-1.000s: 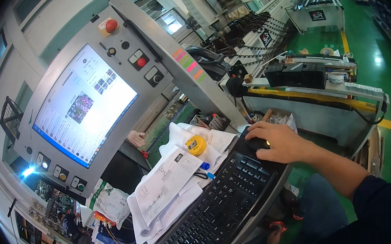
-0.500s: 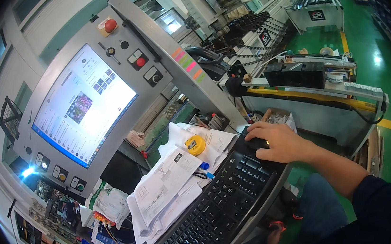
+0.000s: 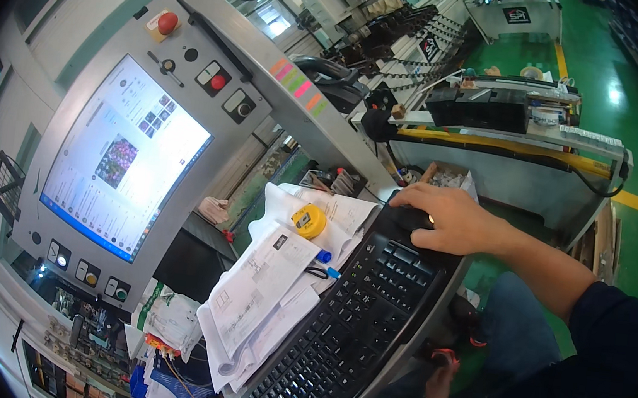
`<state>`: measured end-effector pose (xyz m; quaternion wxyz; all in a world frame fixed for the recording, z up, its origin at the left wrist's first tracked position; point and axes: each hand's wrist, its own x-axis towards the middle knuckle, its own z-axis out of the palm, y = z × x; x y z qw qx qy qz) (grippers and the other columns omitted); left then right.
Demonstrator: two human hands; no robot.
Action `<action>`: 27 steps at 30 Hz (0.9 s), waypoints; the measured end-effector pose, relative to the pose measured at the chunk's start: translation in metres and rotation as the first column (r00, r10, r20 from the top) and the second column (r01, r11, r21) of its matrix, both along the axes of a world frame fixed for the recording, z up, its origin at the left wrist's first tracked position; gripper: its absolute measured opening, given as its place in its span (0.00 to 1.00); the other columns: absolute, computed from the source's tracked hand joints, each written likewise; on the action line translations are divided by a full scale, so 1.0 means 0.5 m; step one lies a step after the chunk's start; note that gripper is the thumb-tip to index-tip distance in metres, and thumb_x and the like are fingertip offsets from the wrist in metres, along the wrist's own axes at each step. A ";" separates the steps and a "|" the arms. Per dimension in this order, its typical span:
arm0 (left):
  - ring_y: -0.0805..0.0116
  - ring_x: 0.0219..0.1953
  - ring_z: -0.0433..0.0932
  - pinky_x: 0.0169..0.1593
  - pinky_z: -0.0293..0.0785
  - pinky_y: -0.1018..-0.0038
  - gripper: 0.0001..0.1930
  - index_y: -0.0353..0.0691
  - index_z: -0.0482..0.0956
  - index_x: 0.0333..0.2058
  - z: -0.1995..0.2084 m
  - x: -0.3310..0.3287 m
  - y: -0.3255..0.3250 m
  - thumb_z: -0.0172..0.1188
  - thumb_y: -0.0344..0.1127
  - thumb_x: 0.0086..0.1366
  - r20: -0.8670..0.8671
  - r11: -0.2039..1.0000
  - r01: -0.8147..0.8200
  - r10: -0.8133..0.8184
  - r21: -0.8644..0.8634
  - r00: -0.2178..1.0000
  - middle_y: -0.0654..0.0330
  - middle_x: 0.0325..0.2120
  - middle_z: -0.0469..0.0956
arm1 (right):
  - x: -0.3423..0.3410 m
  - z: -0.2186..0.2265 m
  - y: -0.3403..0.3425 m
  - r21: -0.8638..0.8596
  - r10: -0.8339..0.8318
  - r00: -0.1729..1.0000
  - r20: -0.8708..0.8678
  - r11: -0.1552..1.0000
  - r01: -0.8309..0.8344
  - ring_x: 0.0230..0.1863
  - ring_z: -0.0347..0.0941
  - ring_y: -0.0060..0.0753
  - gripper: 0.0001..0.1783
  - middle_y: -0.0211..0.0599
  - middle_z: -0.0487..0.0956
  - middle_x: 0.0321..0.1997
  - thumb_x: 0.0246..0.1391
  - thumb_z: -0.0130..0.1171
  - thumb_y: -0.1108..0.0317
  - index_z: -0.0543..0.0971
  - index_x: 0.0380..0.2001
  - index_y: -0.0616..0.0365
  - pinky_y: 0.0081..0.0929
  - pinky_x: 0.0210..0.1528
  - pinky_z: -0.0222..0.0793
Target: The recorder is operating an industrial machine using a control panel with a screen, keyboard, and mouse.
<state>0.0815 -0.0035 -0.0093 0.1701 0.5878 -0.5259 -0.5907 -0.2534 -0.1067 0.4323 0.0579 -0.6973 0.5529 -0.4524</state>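
Hardly a plot twist: mostly just a small swing of the view since a second ago, sliding the grey console (image 3: 197,101) a bit left and up. Down low, shows the left hand (image 3: 438,386) near a denim-clad leg (image 3: 520,321); can't tell how open, or whether holding anything. Keeps the right hand (image 3: 449,220) half-curled over the black computer mouse (image 3: 403,221), just beyond the upper end of the black keyboard (image 3: 344,334), with no visible change of grip. Next out, has printed drawing sheets (image 3: 259,286) beside the keys and a yellow tape measure (image 3: 308,220) on top, both untouched. Further on, shows the same page layout on the console screen (image 3: 142,142), pinkish photo (image 3: 116,162) included, probably meaning steady mouse work and no obvious step forward; too small to read, though. Way back, just a black box (image 3: 476,107) and green floor (image 3: 612,74).
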 end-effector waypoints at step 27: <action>0.39 0.69 0.78 0.76 0.68 0.44 0.20 0.30 0.83 0.62 0.893 0.263 0.083 0.64 0.41 0.82 0.130 0.139 0.067 0.518 -0.988 0.846 0.38 0.65 0.82 | 0.092 -0.005 0.056 -0.446 0.013 0.996 -0.089 0.894 -0.051 0.75 0.75 0.52 0.15 0.39 0.84 0.63 0.59 0.73 0.66 0.88 0.49 0.51 0.56 0.77 0.66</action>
